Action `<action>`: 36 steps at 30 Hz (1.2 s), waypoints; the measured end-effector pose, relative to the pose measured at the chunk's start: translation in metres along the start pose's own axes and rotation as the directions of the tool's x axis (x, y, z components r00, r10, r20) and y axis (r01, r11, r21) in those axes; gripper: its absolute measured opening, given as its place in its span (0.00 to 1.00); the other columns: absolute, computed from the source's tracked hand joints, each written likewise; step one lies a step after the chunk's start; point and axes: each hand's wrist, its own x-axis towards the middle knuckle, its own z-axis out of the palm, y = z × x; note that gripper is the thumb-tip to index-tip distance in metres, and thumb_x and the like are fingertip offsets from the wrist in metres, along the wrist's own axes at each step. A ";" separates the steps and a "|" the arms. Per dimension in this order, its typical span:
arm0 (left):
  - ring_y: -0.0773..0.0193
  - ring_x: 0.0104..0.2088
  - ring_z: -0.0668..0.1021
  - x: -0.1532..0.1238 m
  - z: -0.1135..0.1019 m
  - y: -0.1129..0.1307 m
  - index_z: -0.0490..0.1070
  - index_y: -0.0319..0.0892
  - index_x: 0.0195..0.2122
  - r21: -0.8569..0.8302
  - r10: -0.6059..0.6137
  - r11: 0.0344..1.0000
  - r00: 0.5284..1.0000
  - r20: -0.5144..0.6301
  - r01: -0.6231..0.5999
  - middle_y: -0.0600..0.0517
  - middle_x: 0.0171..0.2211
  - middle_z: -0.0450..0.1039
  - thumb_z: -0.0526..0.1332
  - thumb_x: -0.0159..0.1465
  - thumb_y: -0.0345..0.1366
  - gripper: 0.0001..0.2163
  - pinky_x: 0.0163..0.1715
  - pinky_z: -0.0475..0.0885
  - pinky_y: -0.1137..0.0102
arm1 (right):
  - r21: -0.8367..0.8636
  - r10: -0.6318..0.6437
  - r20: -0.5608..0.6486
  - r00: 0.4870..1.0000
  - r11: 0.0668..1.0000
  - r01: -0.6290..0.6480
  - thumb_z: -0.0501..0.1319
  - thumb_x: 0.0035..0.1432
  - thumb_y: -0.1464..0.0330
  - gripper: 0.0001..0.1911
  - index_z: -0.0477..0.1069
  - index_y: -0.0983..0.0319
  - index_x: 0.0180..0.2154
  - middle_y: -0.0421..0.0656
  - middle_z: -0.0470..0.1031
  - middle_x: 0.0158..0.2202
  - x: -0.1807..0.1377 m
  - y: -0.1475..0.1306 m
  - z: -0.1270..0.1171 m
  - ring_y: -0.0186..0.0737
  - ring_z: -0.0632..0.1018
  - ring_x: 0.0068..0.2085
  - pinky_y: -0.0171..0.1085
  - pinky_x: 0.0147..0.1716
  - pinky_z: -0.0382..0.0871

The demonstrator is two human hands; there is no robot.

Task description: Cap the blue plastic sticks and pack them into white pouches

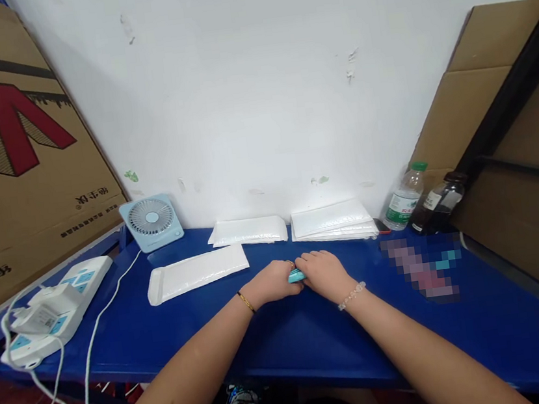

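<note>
Both hands meet over the middle of the blue table, closed around a small turquoise object point(297, 276). Only a narrow strip of it shows between them, so its kind cannot be made out. My left hand point(275, 281) grips its left side, and my right hand point(324, 275) covers its right side with curled fingers. A white padded envelope point(198, 273) lies flat to the left of my left hand. Beyond the hands, against the wall, are a left stack of white padded envelopes point(248, 231) and a right stack of similar envelopes point(331, 219).
On the blue table point(132, 330), a light-blue fan point(152, 219) and a white power strip point(62, 313) with trailing cords stand at left. A clear green-capped bottle point(403, 202) and a dark bottle point(437, 204) stand at right, behind a pixelated patch. Cardboard point(20, 213) flanks the table.
</note>
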 end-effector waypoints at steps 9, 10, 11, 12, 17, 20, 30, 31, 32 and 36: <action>0.42 0.58 0.64 -0.048 -0.068 -0.136 0.61 0.37 0.55 0.104 -0.610 0.768 0.771 -0.183 0.632 0.37 0.56 0.65 0.59 0.52 0.56 0.35 0.51 0.63 0.58 | 0.044 0.138 0.153 0.978 0.988 -0.146 0.55 0.61 0.65 0.06 0.68 0.59 0.38 0.45 0.75 0.37 -0.004 0.035 0.003 0.42 0.77 0.38 0.34 0.32 0.62; 0.41 0.56 0.65 -0.056 -0.072 -0.151 0.63 0.36 0.54 0.131 -0.652 0.732 0.744 -0.147 0.668 0.36 0.55 0.65 0.60 0.50 0.55 0.35 0.50 0.64 0.58 | 0.075 0.146 0.151 0.978 0.984 -0.159 0.54 0.61 0.64 0.07 0.68 0.59 0.37 0.44 0.75 0.37 -0.004 0.039 0.003 0.42 0.77 0.38 0.34 0.31 0.62; 0.42 0.54 0.68 -0.063 -0.074 -0.161 0.64 0.36 0.52 0.132 -0.672 0.722 0.733 -0.100 0.680 0.35 0.54 0.66 0.61 0.50 0.55 0.34 0.48 0.66 0.59 | 0.109 0.150 0.150 0.977 0.980 -0.168 0.53 0.62 0.63 0.08 0.68 0.59 0.36 0.44 0.76 0.36 -0.004 0.041 0.004 0.41 0.76 0.37 0.33 0.30 0.61; 0.45 0.51 0.72 -0.069 -0.074 -0.165 0.64 0.36 0.51 0.104 -0.676 0.728 0.735 -0.056 0.678 0.36 0.52 0.68 0.60 0.50 0.55 0.32 0.44 0.69 0.62 | 0.141 0.153 0.149 0.977 0.975 -0.174 0.53 0.62 0.62 0.09 0.69 0.59 0.36 0.43 0.76 0.36 -0.004 0.043 0.005 0.41 0.76 0.37 0.33 0.29 0.60; 0.54 0.28 0.79 -0.080 -0.055 -0.129 0.48 0.32 0.59 -0.105 -0.695 0.688 0.694 0.189 0.718 0.40 0.33 0.76 0.58 0.57 0.48 0.35 0.22 0.70 0.69 | 0.188 0.209 0.157 0.965 0.953 -0.236 0.53 0.62 0.59 0.11 0.69 0.58 0.36 0.43 0.76 0.36 -0.004 0.047 0.007 0.41 0.76 0.37 0.33 0.28 0.59; 0.55 0.26 0.79 -0.077 -0.048 -0.095 0.40 0.33 0.62 -0.176 -0.619 0.729 0.746 0.245 0.662 0.44 0.29 0.76 0.51 0.61 0.52 0.36 0.23 0.70 0.68 | 0.165 0.244 0.145 0.959 0.950 -0.267 0.53 0.62 0.59 0.12 0.69 0.58 0.37 0.44 0.76 0.37 -0.005 0.049 0.007 0.41 0.77 0.38 0.33 0.29 0.60; 0.45 0.59 0.62 -0.018 -0.026 0.011 0.46 0.45 0.64 0.291 0.035 0.956 0.966 -0.255 0.042 0.40 0.59 0.58 0.68 0.46 0.50 0.47 0.51 0.64 0.58 | -0.068 0.233 0.060 0.971 0.971 -0.229 0.55 0.60 0.65 0.08 0.67 0.60 0.41 0.47 0.75 0.39 -0.005 0.033 -0.003 0.44 0.77 0.37 0.35 0.32 0.63; 0.48 0.54 0.68 -0.010 -0.018 0.016 0.51 0.45 0.61 0.318 0.005 0.946 0.977 -0.214 0.064 0.41 0.54 0.65 0.66 0.52 0.44 0.38 0.47 0.67 0.60 | -0.054 0.210 0.059 0.976 0.977 -0.207 0.55 0.60 0.64 0.08 0.67 0.60 0.41 0.47 0.75 0.39 -0.006 0.030 -0.004 0.43 0.77 0.37 0.35 0.32 0.63; 0.51 0.48 0.73 -0.002 -0.012 0.018 0.57 0.44 0.57 0.341 -0.032 0.936 0.983 -0.178 0.092 0.43 0.47 0.71 0.62 0.57 0.39 0.27 0.43 0.69 0.62 | -0.033 0.184 0.061 0.981 0.983 -0.183 0.56 0.60 0.64 0.08 0.67 0.59 0.40 0.46 0.75 0.39 -0.006 0.027 -0.004 0.43 0.77 0.37 0.35 0.32 0.63; 0.53 0.37 0.78 0.014 -0.002 0.016 0.68 0.40 0.40 0.410 -0.054 0.905 0.985 -0.163 0.118 0.44 0.34 0.74 0.55 0.61 0.34 0.08 0.36 0.70 0.63 | 0.063 0.104 0.080 0.991 0.992 -0.109 0.57 0.59 0.60 0.12 0.66 0.59 0.42 0.45 0.76 0.39 -0.006 0.019 -0.002 0.44 0.77 0.39 0.35 0.33 0.63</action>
